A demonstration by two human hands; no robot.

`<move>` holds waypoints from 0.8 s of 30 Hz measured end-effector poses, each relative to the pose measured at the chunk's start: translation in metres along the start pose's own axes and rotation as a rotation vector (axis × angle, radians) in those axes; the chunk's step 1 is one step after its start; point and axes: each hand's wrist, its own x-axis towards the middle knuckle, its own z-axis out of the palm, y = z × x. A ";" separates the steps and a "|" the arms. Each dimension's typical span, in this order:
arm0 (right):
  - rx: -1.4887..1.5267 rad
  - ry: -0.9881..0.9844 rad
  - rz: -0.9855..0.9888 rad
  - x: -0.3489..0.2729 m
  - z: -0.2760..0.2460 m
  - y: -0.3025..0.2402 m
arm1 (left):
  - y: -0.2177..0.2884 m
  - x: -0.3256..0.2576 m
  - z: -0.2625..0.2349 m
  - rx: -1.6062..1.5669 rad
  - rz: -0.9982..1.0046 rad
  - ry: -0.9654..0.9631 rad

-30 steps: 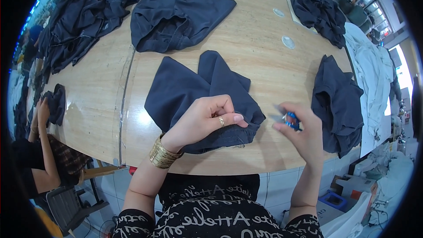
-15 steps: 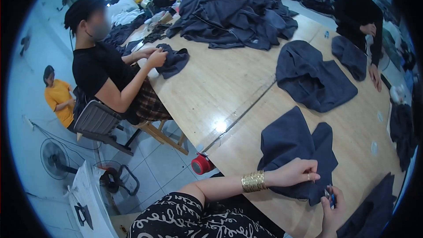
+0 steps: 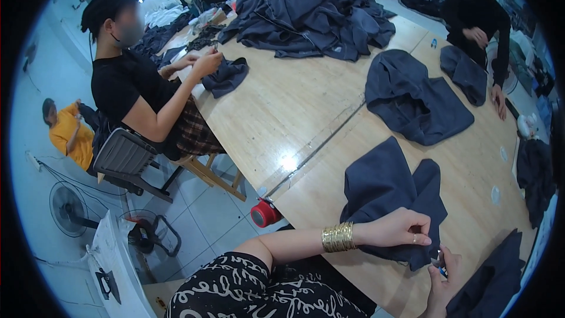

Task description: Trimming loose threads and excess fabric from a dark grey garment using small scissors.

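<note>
The left hand [image 3: 400, 228] has fingertips nearly together over the dark garment [image 3: 379, 174], spread beneath them on the table [image 3: 247, 126]; any pinch is unclear. The right hand [image 3: 445, 285] grasps small clippers [image 3: 436, 262] beside them. Trimming seems underway; what remains cannot be told.

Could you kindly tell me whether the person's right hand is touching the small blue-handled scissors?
Touching. The head view shows the right hand holding the small blue-handled scissors between its thumb and fingers.
</note>
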 end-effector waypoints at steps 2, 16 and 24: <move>-0.019 -0.005 0.003 -0.004 -0.002 0.001 | 0.003 0.007 0.003 -0.016 0.013 -0.024; -0.130 0.131 -0.053 0.011 0.012 -0.017 | 0.011 0.033 -0.007 -0.126 -0.174 -0.060; -0.203 0.087 -0.078 0.023 0.011 -0.026 | 0.013 0.030 -0.007 -0.116 -0.182 -0.054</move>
